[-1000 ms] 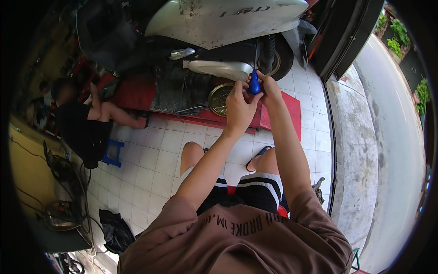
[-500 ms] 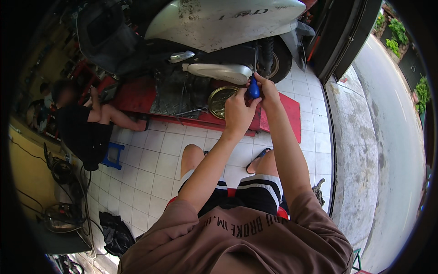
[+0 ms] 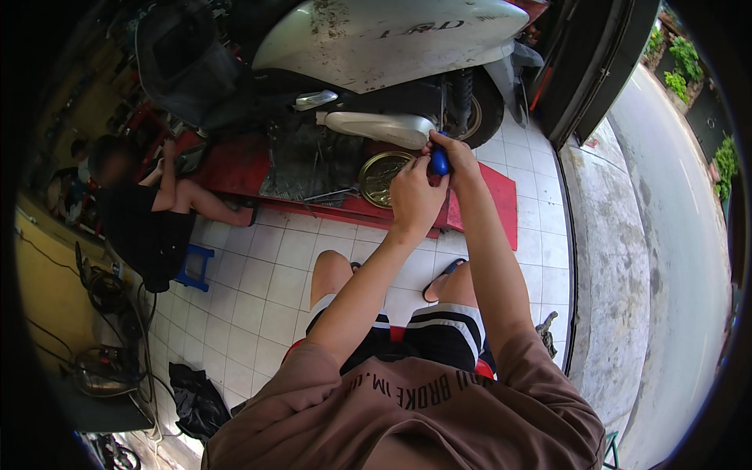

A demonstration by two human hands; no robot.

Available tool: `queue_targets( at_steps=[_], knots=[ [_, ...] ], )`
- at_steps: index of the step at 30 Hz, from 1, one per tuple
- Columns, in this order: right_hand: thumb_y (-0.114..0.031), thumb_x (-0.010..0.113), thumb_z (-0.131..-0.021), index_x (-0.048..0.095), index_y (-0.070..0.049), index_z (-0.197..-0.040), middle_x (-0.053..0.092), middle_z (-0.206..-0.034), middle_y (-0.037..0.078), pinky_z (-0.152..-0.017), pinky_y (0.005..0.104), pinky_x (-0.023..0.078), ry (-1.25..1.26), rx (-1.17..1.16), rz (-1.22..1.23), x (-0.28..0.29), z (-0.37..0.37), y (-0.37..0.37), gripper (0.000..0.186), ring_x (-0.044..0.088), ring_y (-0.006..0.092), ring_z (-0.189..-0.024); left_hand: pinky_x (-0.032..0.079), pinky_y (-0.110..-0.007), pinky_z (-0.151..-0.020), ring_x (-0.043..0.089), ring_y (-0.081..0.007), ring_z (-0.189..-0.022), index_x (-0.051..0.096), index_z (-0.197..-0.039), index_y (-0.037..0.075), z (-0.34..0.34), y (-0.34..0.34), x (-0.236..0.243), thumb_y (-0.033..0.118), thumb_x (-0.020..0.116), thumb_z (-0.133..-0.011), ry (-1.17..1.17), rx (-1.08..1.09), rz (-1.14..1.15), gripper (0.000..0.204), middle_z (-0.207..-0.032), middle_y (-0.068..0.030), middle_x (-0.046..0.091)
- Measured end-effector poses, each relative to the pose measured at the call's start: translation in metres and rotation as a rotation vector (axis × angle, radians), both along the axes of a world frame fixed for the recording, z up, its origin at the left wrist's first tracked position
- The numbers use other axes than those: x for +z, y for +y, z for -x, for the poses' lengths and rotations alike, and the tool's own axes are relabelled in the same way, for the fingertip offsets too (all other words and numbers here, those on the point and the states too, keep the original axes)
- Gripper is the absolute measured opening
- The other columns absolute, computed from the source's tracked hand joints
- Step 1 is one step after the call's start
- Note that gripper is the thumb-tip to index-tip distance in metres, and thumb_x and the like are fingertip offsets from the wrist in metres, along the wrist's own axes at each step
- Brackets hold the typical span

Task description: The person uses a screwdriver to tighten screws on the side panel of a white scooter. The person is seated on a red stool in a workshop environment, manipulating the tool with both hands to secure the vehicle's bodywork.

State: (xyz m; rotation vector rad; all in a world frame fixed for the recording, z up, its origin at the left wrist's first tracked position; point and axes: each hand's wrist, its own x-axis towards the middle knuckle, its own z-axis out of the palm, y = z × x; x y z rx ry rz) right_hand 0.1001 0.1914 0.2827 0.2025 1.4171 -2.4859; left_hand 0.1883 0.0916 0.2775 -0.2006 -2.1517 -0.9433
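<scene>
A screwdriver with a bulbous blue handle [image 3: 439,161] stands between my two hands, its thin shaft pointing away toward the scooter's rear. My right hand [image 3: 460,159] is closed round the handle's right side, thumb and fingers near its far end. From the left, my left hand [image 3: 418,190] pinches the near end of the handle, its fingertips partly hidden. Just beyond is the scooter [image 3: 384,47], with a silver body panel and a pale engine-side cover [image 3: 380,128]. The screwdriver's tip is too small to make out.
A round gold-coloured tray [image 3: 365,185] with small parts rests on the red lift platform [image 3: 486,205], tools [image 3: 329,193] beside it. On the left a person in black [image 3: 129,204] sits by a blue stool [image 3: 194,266]. A black bag [image 3: 197,399] lies on the tiled floor.
The blue handle has tilted and shifted slightly right and nearer to me, with both hands still on it. The seated person's raised hand has moved a little.
</scene>
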Motion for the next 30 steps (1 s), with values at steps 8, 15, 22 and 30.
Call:
queue_targets(
  at_steps=[8,15,22,30],
  knots=[
    [-0.024,0.038,-0.106,0.048,0.01,-0.115,0.064,-0.109,0.025,-0.094,0.0408,0.056,0.052,0.277,0.355,-0.002,0.005,0.005,0.037,0.066,0.0347,-0.103,0.044,-0.025,-0.05,0.057,-0.0121,-0.055,0.064,-0.097,0.002,0.0,-0.006,-0.011,0.05,0.054,-0.099,-0.803,-0.748,-1.319,0.049,-0.075,-0.0056,0.066],
    [-0.017,0.06,-0.096,0.058,0.008,-0.106,0.068,-0.094,0.017,-0.069,0.0316,0.056,0.079,0.079,-0.004,-0.003,0.001,0.01,0.027,0.067,0.0224,-0.078,0.047,-0.031,-0.052,0.065,-0.0181,-0.056,0.068,-0.085,0.0,0.004,-0.004,0.003,0.023,0.072,-0.089,-0.547,-0.391,-0.637,0.023,-0.072,-0.0091,0.07],
    [-0.017,0.067,-0.094,0.063,0.006,-0.097,0.068,-0.086,0.013,-0.061,0.0298,0.055,0.013,-0.012,0.029,-0.007,0.001,0.008,0.023,0.065,0.0184,-0.07,0.05,-0.032,-0.054,0.067,-0.0194,-0.057,0.066,-0.077,-0.002,-0.001,0.004,0.0,0.017,0.079,-0.08,-0.161,-0.143,-0.198,0.023,-0.066,-0.0103,0.069],
    [-0.026,0.042,-0.105,0.056,0.002,-0.11,0.066,-0.098,0.012,-0.079,0.034,0.055,0.016,0.239,0.226,-0.017,0.019,0.011,0.032,0.064,0.0213,-0.086,0.045,-0.019,-0.058,0.051,-0.0103,-0.063,0.059,-0.104,-0.001,0.006,-0.013,-0.01,0.051,0.051,-0.1,-0.973,-0.951,-1.5,0.053,-0.079,-0.003,0.058]
  ],
)
